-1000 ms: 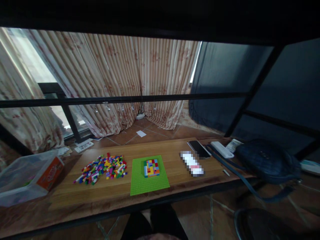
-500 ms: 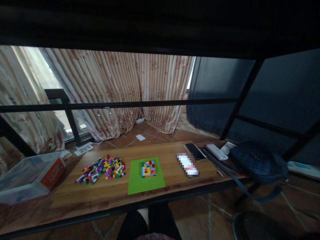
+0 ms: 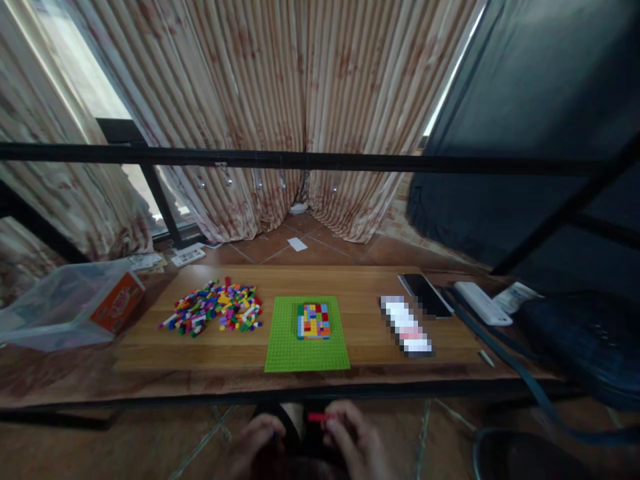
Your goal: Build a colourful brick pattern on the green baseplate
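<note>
My right hand (image 3: 353, 437) is below the table's front edge, over my lap, its fingers pinching a red toy brick (image 3: 316, 417) that sticks out to the left. Level with it, my left hand (image 3: 257, 437) is closed, fingers curled; a small dark-blue spot shows at its fingertips, too blurred to name. On the table, a green baseplate (image 3: 285, 353) carries a low square block of multicoloured bricks (image 3: 314, 321). To the left of the plate lies a spread pile of loose bricks (image 3: 215, 307).
A clear plastic box (image 3: 60, 313) with an orange label stands at the far left. Right of the baseplate lie a pixelated phone (image 3: 406, 327), a black tablet-like slab (image 3: 427, 295), a white device (image 3: 483, 303) and a dark bag (image 3: 580, 340) with a blue strap. A black bar (image 3: 350, 161) crosses behind the table.
Both hands have come into view at the bottom, the right with a red brick. The camera has tilted down and moved closer. The baseplate and pile look unchanged.
</note>
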`<state>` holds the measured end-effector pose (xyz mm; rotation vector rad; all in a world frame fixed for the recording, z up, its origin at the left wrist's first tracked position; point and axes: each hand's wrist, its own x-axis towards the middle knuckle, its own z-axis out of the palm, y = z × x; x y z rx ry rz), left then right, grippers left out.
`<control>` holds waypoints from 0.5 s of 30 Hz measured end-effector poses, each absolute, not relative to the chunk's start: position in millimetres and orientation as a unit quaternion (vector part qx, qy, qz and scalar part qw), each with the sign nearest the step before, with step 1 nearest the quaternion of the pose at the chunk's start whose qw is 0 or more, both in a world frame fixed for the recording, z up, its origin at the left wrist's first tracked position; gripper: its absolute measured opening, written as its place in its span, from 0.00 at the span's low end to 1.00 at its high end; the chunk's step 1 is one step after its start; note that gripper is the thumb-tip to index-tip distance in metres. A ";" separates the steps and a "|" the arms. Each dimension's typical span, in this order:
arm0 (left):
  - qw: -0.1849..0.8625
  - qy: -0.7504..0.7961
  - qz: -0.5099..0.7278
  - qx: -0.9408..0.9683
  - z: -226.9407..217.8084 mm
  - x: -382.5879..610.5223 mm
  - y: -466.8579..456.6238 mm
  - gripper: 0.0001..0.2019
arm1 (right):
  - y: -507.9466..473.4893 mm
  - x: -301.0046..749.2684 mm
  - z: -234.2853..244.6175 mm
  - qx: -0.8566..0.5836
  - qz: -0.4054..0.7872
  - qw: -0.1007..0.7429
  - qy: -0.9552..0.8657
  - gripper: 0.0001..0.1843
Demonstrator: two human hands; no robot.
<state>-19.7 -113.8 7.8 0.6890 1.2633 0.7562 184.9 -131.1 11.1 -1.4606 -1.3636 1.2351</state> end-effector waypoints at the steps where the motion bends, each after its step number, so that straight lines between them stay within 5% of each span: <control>1: 0.688 0.562 0.368 0.274 13.9 -19.5 -100.1 0.14 | -112.5 192.5 16.1 -0.586 0.460 0.405 -0.529 0.19; 8: 0.607 0.559 0.485 0.290 59.4 -3.2 13.6 0.14 | 29.8 209.5 31.5 -0.577 0.308 0.508 -0.561 0.15; 15: 0.576 0.563 0.454 0.381 32.6 17.7 93.8 0.11 | 83.2 192.8 3.3 -0.575 0.321 0.439 -0.612 0.12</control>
